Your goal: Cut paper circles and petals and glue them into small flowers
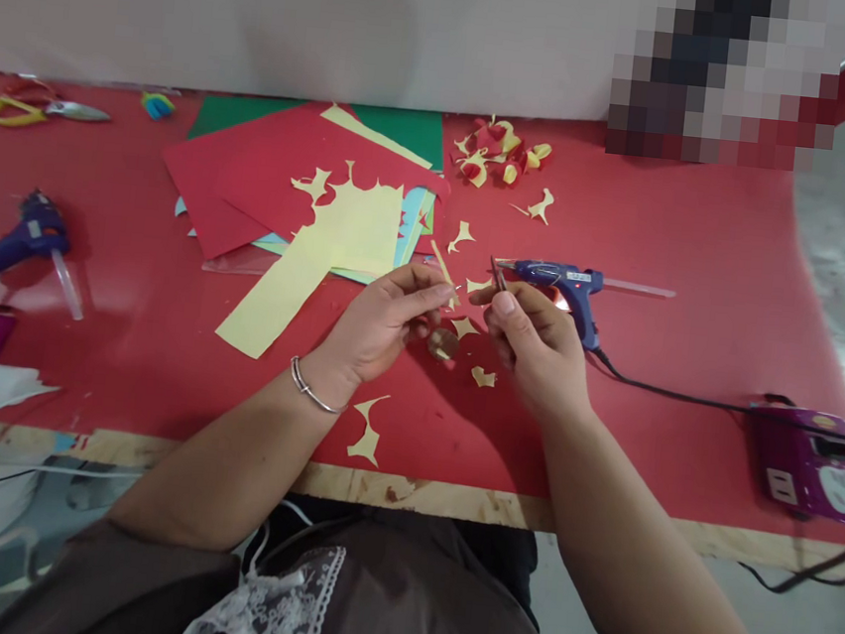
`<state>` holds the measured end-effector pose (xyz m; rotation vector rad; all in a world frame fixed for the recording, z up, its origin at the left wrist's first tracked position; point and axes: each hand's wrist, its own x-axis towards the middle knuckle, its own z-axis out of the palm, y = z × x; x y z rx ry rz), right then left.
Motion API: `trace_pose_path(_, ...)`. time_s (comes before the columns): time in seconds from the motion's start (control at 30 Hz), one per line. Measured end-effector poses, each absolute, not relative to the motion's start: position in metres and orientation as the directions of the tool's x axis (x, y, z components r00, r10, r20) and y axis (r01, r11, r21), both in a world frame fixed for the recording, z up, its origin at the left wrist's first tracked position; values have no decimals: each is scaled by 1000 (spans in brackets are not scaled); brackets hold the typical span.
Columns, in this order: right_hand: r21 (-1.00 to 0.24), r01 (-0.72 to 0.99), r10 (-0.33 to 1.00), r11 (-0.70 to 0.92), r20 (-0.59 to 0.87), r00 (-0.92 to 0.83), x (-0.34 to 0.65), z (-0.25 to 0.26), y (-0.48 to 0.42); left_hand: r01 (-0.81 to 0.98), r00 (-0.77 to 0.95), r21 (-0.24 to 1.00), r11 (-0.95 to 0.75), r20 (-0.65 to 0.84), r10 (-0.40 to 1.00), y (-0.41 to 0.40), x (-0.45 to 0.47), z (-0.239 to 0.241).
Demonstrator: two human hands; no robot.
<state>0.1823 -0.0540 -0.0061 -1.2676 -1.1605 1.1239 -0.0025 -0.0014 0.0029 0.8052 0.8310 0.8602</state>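
Note:
My left hand [384, 323] is closed in a pinch on a thin strip of yellow paper [443, 269] above the red table [699, 244]. My right hand [536, 343] is closed on a slim metal tool [498, 275], probably tweezers, whose tip points at the strip. Under the hands lie small yellow paper scraps [484, 376] and a small round brownish piece [443, 344]. A blue glue gun [564, 283] rests just beyond my right hand, with its nozzle toward the tool.
Red, green, blue and yellow paper sheets [307, 196] are stacked at the back centre. Rolled red-and-yellow paper pieces [494, 154] lie behind them. A second glue gun [19, 238] and scissors [31, 108] are at the left. Purple power strips [808, 464] sit at both sides.

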Motion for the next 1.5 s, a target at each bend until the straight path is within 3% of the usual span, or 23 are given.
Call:
trace_pose_path(0.37, -932, 355, 995, 76, 93, 33, 179, -2, -55, -448, 358, 747, 491, -353, 864, -8, 5, 7)
trace_pose_path(0.63, -920, 372, 992, 121, 129, -3, 179, -5, -53, -482, 378, 683, 549, -403, 833, -11, 8, 10)
trace_pose_path(1.5, -890, 436, 986, 134, 162, 27, 179, -1, -55, -474, 374, 672, 569, -432, 821, -14, 10, 8)
